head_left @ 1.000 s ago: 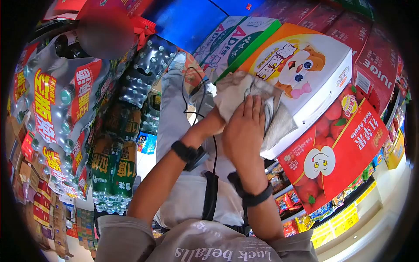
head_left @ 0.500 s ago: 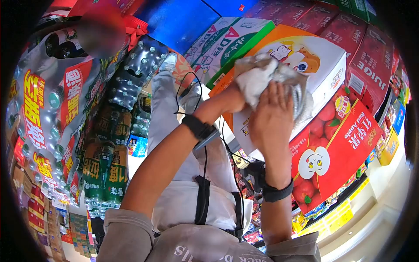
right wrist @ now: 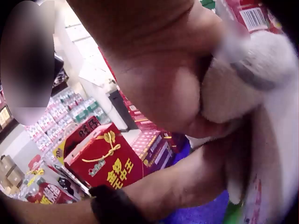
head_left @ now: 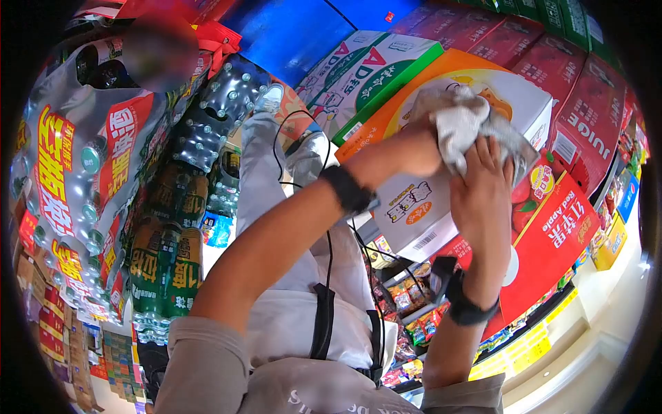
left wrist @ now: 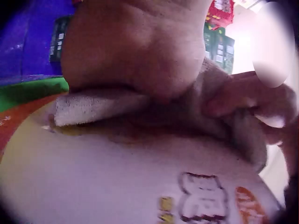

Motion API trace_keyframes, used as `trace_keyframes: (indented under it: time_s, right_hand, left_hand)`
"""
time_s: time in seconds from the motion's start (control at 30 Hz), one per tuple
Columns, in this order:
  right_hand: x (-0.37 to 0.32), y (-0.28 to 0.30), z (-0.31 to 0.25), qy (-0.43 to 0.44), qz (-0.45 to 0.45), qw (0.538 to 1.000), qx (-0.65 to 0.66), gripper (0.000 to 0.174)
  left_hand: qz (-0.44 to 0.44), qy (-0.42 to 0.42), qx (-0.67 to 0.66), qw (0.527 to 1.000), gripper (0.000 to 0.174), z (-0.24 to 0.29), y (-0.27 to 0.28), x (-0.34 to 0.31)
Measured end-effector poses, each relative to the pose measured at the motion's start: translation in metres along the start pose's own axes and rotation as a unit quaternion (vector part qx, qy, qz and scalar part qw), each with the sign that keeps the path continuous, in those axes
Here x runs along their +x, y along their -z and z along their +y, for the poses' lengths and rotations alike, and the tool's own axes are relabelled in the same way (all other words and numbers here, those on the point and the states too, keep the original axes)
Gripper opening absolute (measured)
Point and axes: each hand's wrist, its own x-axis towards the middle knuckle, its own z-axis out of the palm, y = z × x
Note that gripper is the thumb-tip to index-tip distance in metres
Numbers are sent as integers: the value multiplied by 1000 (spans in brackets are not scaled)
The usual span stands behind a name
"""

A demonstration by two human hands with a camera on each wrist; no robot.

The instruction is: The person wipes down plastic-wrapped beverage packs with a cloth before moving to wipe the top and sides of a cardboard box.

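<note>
A crumpled greyish-white cloth (head_left: 460,125) lies on the white-and-orange carton (head_left: 407,181), towards its right part. My left hand (head_left: 416,150) grips the cloth from the left, its fingers mostly hidden in the folds. With fingers extended, my right hand (head_left: 483,190) presses on the cloth's near side. The left wrist view shows a cloth edge (left wrist: 93,108) coming out under my left hand (left wrist: 135,46) against the carton's printed face (left wrist: 117,177). Bunched cloth (right wrist: 252,77) is beside my right hand (right wrist: 159,84) in the right wrist view.
A red apple-print carton (head_left: 552,238) adjoins the carton on the right, with dark red juice cartons (head_left: 579,103) behind. A green-and-white carton (head_left: 376,76) stands left of it. Wrapped bottle packs (head_left: 89,179) are stacked at left. A black cable (head_left: 276,141) hangs near the legs.
Both hands and the cloth have moved right and across the carton, from its near-left part towards its right side. The carton's near-side print and barcode now show.
</note>
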Motion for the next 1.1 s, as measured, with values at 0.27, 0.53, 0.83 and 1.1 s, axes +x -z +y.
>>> trace_keyframes:
  time_s: [0.27, 0.53, 0.83, 1.1]
  right_hand:
    - [-9, -43, -26, 88, -64, 994, 24, 52]
    - [-26, 31, 2, 52, -66, 995, 48, 54]
    - [55, -46, 22, 26, -48, 998, -18, 48]
    - [-20, -14, -32, 104, -239, 930, 260, 25]
  left_hand:
    - [-52, 51, 56, 996, 71, -47, 4, -44]
    - [-89, 4, 69, 994, 61, 17, -1, -26]
    - [-207, 102, 145, 962, 50, -62, 10, 19]
    - [-195, 183, 114, 957, 32, 3, 56, -120]
